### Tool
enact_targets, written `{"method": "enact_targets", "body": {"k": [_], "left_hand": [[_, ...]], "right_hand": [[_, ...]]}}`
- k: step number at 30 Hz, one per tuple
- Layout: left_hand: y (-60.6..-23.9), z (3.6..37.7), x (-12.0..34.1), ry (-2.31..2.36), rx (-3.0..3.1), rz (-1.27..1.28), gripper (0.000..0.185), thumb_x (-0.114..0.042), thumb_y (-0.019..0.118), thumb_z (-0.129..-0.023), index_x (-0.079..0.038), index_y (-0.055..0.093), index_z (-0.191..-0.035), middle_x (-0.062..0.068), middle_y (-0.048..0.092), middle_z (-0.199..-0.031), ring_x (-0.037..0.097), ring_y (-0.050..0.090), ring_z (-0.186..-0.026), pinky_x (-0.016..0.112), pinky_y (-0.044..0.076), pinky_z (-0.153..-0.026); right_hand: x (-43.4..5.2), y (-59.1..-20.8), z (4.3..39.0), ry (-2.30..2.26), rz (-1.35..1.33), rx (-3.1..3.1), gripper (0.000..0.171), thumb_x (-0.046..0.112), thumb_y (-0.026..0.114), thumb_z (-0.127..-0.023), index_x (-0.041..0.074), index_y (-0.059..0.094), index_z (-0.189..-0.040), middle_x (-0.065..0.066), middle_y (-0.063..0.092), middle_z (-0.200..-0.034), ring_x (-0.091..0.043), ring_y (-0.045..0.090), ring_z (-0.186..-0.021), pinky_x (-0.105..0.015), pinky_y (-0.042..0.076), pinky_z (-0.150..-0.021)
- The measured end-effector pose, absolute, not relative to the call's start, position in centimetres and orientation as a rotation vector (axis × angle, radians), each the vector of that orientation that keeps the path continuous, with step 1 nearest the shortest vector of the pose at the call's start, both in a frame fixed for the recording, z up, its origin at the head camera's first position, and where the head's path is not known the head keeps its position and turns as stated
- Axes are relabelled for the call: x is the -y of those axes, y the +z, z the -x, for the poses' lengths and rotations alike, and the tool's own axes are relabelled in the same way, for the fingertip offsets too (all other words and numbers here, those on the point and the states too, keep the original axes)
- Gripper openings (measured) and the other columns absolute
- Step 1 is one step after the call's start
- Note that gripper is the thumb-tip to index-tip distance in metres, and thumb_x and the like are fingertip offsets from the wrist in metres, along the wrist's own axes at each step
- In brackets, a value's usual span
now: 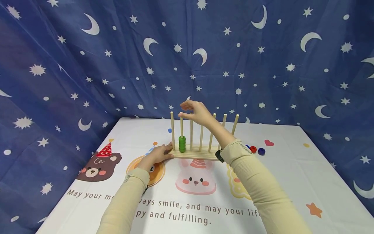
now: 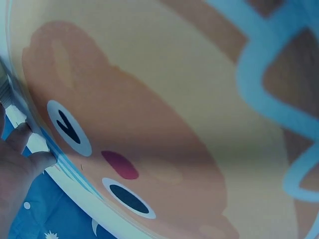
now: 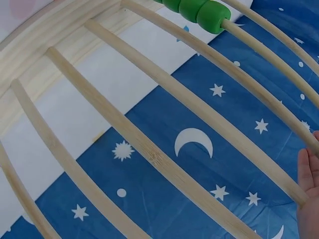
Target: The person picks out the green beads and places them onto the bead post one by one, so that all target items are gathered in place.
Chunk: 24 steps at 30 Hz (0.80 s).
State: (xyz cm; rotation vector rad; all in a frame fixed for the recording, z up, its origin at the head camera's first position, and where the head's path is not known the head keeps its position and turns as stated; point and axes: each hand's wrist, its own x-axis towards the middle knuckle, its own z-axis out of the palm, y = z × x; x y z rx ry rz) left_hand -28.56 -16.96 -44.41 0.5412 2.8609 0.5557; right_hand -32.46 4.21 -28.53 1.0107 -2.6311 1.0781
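A wooden peg rack point(image 1: 190, 155) with several upright pegs stands across the middle of the table. Green beads point(image 1: 182, 144) are stacked low on its second peg from the left; the right wrist view shows the same green beads point(image 3: 212, 16) at the top edge. At the rack's left end, my left hand point(image 1: 159, 153) holds the base between thumb and fingers. My right hand point(image 1: 196, 112) is up at the top of the second peg, thumb and fingers apart around its tip, with no bead visible between them. The right forearm hides part of the rack's right side.
Right of the rack lie a red bead point(image 1: 253, 149) and a dark blue bead point(image 1: 261, 151), with another blue bead point(image 1: 247, 146) partly behind the right sleeve. A printed white cloth point(image 1: 280, 188) covers the table. Behind hangs a blue curtain point(image 1: 163, 81) with moons and stars.
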Motion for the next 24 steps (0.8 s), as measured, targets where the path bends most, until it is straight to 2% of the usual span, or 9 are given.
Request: {"method": "enact_targets", "body": {"k": [4, 13, 24], "left_hand": [[-44.5, 28.6, 17.0, 0.563, -2.858, -0.516, 0.058, -0.036, 0.055, -0.084, -0.012, 0.037, -0.134, 0.006, 0.026, -0.143, 0.041, 0.026, -0.128, 0.051, 0.024, -0.104], [-44.4, 28.6, 16.7, 0.580, -2.841, -0.497, 0.060, -0.037, 0.054, -0.085, -0.012, 0.035, -0.135, 0.005, 0.024, -0.144, 0.040, 0.023, -0.129, 0.051, 0.023, -0.105], [-44.3, 28.4, 16.7, 0.582, -2.860, -0.521, 0.057, -0.035, 0.054, -0.085, -0.009, 0.038, -0.133, 0.007, 0.025, -0.143, 0.041, 0.025, -0.128, 0.051, 0.023, -0.105]], "right_hand": [[-4.2, -28.6, 32.4, 1.093, -1.035, 2.597, 0.044, 0.033, 0.063, -0.079, 0.007, 0.056, -0.114, -0.012, 0.059, -0.114, -0.020, 0.056, -0.106, -0.032, 0.044, -0.092], [-5.0, -28.7, 31.4, 1.085, -1.045, 2.480, 0.040, 0.028, 0.061, -0.082, 0.007, 0.055, -0.115, -0.008, 0.057, -0.118, -0.021, 0.050, -0.114, -0.032, 0.038, -0.100], [-6.6, -29.1, 28.8, 1.148, -1.095, 2.363, 0.037, 0.023, 0.060, -0.083, 0.007, 0.055, -0.116, -0.008, 0.055, -0.120, -0.019, 0.049, -0.116, -0.030, 0.039, -0.099]]}}
